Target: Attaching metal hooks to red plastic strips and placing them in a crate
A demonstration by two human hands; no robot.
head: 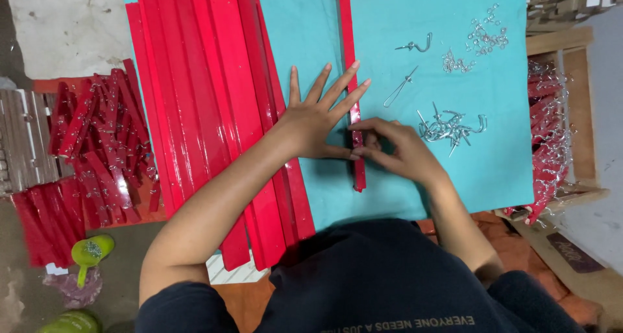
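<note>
Strip in hand: a single long, narrow, glossy red strip was laid lengthwise on the teal cloth-covered work surface, running away from the person, apart from the other strips so that it could be worked alone.
Left hand: the left hand was spread wide, its fingers fanned over the cloth and across the strip and its thumb pressed near the strip's lower part, apparently to keep the strip flat and steady; nothing was gripped.
Right hand: the right hand was curled, its fingertips pinched at the strip's right edge beside the left thumb; whether a small hook was held between them could not be told.
Nearest hardware: a loose heap of small silver metal screw hooks was placed just beside the right hand, seemingly within easy reach.
Further hardware: single hooks and a scatter of tiny silver rings were spread higher on the cloth.
Stock at left: a stack of long red strips was overlapped along the cloth's left edge.
Outer left: a pile of shorter red pieces was heaped beyond it.
Outer right: red pieces fitted with hooks were gathered in a wooden tray.
</note>
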